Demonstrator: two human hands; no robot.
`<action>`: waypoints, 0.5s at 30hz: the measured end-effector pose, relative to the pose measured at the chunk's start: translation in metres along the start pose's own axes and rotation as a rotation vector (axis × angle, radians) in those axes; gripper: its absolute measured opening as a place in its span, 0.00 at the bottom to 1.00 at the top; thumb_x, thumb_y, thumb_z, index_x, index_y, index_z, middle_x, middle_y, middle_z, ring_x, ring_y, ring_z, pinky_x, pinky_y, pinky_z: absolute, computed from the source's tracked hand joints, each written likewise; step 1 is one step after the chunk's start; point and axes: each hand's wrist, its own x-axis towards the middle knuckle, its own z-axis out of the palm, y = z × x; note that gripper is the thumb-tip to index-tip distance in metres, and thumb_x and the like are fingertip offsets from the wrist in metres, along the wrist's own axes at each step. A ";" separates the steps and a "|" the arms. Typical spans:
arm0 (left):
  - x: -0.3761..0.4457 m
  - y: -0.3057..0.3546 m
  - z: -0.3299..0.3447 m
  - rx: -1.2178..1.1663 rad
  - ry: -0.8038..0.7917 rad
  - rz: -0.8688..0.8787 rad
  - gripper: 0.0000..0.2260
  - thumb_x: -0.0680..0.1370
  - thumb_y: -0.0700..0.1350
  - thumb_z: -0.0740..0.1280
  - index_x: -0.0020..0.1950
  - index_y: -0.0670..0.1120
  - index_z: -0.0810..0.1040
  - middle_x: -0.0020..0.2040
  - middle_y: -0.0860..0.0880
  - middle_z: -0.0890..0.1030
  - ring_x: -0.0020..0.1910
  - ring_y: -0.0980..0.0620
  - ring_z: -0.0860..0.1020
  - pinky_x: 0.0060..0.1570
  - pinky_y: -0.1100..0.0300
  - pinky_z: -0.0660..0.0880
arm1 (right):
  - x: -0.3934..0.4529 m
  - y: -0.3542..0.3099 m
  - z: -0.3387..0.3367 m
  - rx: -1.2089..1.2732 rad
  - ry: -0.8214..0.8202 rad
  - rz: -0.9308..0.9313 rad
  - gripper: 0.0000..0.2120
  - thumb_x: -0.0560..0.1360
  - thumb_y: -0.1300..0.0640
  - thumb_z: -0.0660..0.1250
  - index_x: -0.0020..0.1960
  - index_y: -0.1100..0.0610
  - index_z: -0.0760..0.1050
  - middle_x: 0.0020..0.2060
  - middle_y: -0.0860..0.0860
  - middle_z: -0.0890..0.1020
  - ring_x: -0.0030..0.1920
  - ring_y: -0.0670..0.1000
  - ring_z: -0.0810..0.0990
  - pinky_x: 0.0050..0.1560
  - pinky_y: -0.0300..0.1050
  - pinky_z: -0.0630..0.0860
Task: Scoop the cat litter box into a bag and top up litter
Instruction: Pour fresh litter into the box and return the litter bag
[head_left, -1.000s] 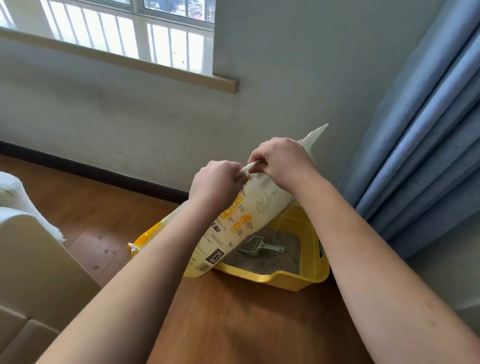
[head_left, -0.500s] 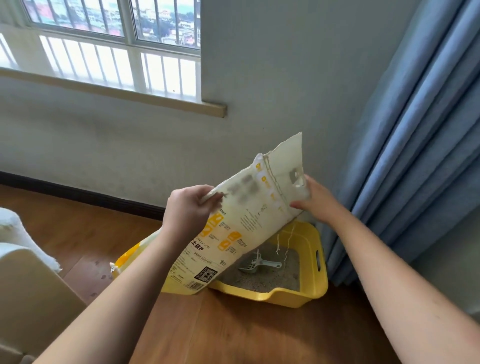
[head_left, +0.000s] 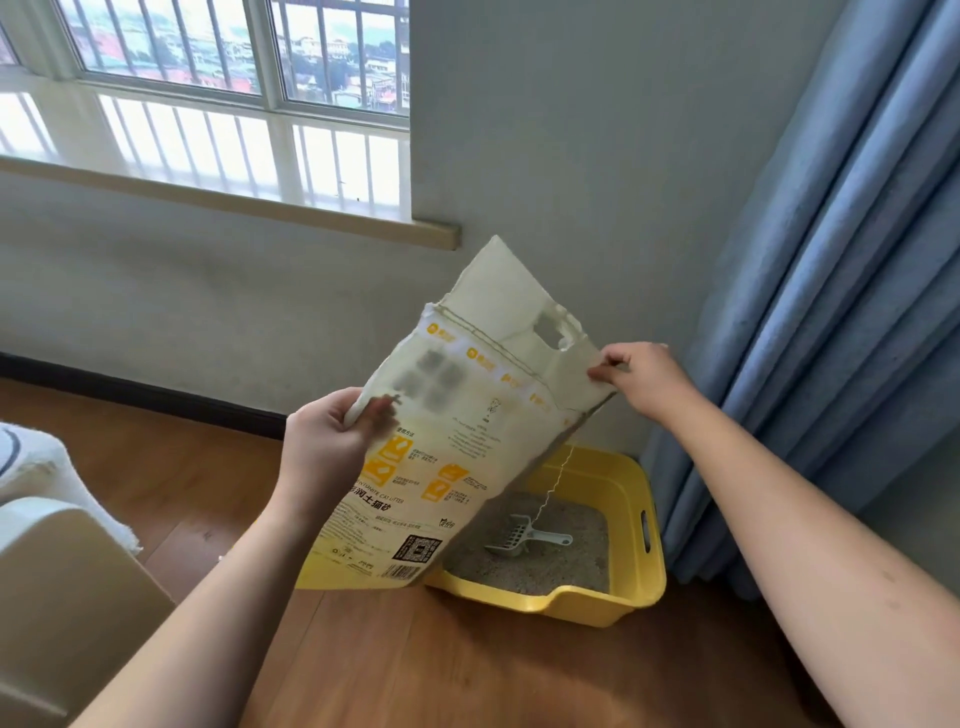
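In the head view, the left hand (head_left: 332, 447) gripped the left side of the litter bag (head_left: 457, 441), fingers curled round its edge, and the right hand (head_left: 641, 376) pinched the bag's upper right corner near the torn handle hole. The bag was held up tilted, with its bottom low over the left part of the yellow litter box (head_left: 631, 597). Its stitched top looked partly undone: a loose thread (head_left: 558, 475) hung from the right corner down toward the litter, so the mouth seemed to be opening, though I could not tell whether it was fully open.

The litter box sat on the wooden floor (head_left: 467, 665) in the corner where the wall (head_left: 571, 156) met the blue curtain (head_left: 831, 312). Grey litter covered its base, and a pale scoop (head_left: 519, 538) lay in it, untouched by either hand.

Judging by this, the scooping part could not be confirmed, since no waste bag was in view. The top-up was only being prepared: no litter was pouring yet. What seemed left was to finish opening the bag, tip it over the box, and perhaps level the fresh litter
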 end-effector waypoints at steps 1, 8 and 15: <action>-0.001 -0.002 -0.001 0.002 0.007 -0.002 0.09 0.78 0.51 0.70 0.41 0.49 0.84 0.35 0.45 0.83 0.40 0.37 0.81 0.39 0.44 0.78 | 0.001 -0.004 -0.004 -0.013 0.005 -0.019 0.08 0.75 0.50 0.69 0.39 0.52 0.80 0.39 0.52 0.82 0.42 0.55 0.79 0.45 0.49 0.76; -0.002 -0.015 -0.006 0.002 0.016 -0.006 0.16 0.77 0.59 0.68 0.41 0.47 0.81 0.36 0.47 0.84 0.39 0.41 0.82 0.43 0.42 0.79 | -0.009 -0.038 -0.029 -0.056 0.054 -0.130 0.08 0.73 0.52 0.71 0.36 0.51 0.78 0.32 0.49 0.80 0.36 0.51 0.75 0.40 0.46 0.72; -0.011 -0.019 -0.003 0.020 -0.016 -0.066 0.07 0.77 0.47 0.71 0.41 0.48 0.84 0.36 0.53 0.85 0.38 0.55 0.83 0.47 0.50 0.79 | -0.007 -0.048 -0.042 -0.116 0.065 -0.166 0.08 0.71 0.49 0.73 0.37 0.52 0.80 0.36 0.51 0.83 0.40 0.51 0.79 0.40 0.43 0.71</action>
